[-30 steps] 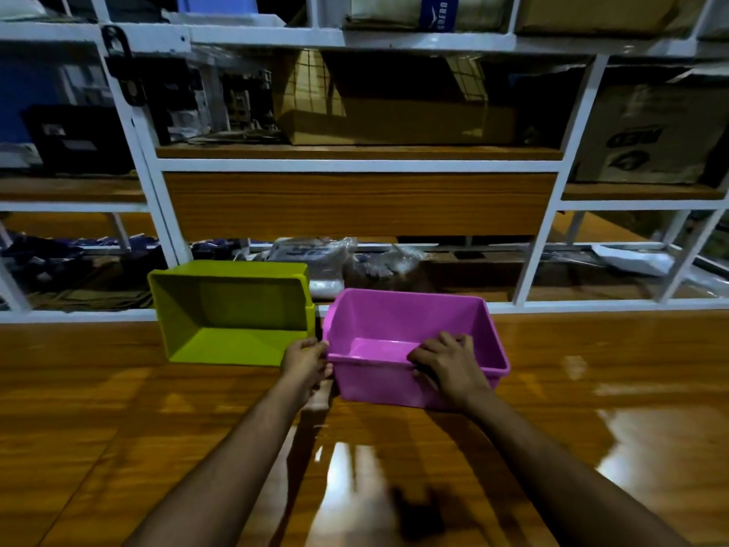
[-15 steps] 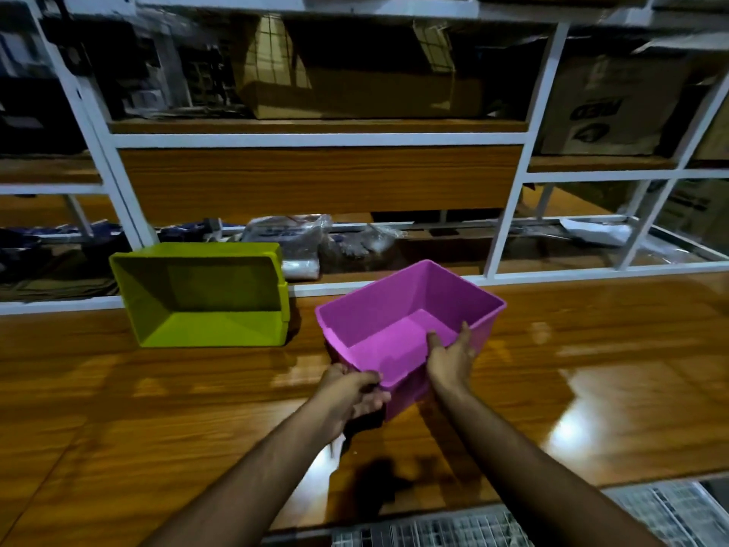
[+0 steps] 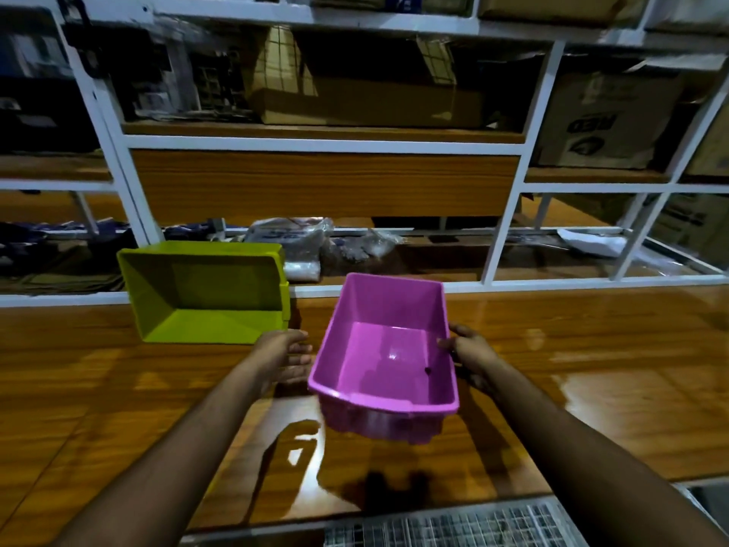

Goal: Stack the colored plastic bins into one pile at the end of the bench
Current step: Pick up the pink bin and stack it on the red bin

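Since half a second ago, the purple bin (image 3: 388, 359) has turned in the grasp: it was held skewed with one corner toward the camera and now faces it squarely, long axis running away from the person, open top up, clear of the wooden bench (image 3: 591, 369) with its reflection visible below. The left hand has come off it.

Left to right: the lime-green bin (image 3: 205, 294) rests on the bench at the back edge, against the white shelving frame (image 3: 118, 152), its open mouth tilted toward the camera. It is near the purple bin but apart from it. The left hand (image 3: 286, 355) hovers just beside the purple bin's left wall, fingers extended and loosely spread, not touching. The right hand (image 3: 469, 355) grips the right wall, thumb over the rim inside; the remaining fingers are hidden behind the wall.

Assessment: transport step in progress, no stacking yet done. The next move appears to call for steadying with the left hand, carrying the purple bin leftward and nesting it with the green one, which may first need setting flat.
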`<action>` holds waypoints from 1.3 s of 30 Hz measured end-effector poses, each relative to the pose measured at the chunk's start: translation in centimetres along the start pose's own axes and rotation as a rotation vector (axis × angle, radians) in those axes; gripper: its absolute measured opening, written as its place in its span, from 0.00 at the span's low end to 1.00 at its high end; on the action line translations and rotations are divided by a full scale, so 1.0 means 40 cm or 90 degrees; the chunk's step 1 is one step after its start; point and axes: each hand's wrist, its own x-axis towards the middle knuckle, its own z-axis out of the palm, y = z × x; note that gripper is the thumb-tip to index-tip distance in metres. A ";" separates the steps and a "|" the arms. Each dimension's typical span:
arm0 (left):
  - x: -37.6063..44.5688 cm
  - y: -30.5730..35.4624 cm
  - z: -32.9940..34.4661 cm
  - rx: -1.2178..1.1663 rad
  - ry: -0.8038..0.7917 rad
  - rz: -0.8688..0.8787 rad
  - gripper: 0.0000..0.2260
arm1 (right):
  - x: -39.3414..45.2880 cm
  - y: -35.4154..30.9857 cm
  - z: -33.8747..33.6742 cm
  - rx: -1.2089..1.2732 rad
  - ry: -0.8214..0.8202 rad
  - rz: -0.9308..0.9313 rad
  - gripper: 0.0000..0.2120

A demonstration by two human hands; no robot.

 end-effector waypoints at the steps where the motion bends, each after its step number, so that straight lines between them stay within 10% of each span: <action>1: -0.007 0.003 0.009 0.029 -0.017 0.006 0.03 | 0.000 -0.005 0.001 -0.019 -0.033 0.013 0.22; 22: -0.024 0.009 0.109 0.018 -0.211 -0.005 0.18 | -0.172 0.022 -0.123 0.075 -0.033 0.030 0.09; 39: -0.251 -0.172 0.991 0.144 -0.572 -0.040 0.21 | -0.681 0.245 -0.903 0.284 0.317 -0.039 0.10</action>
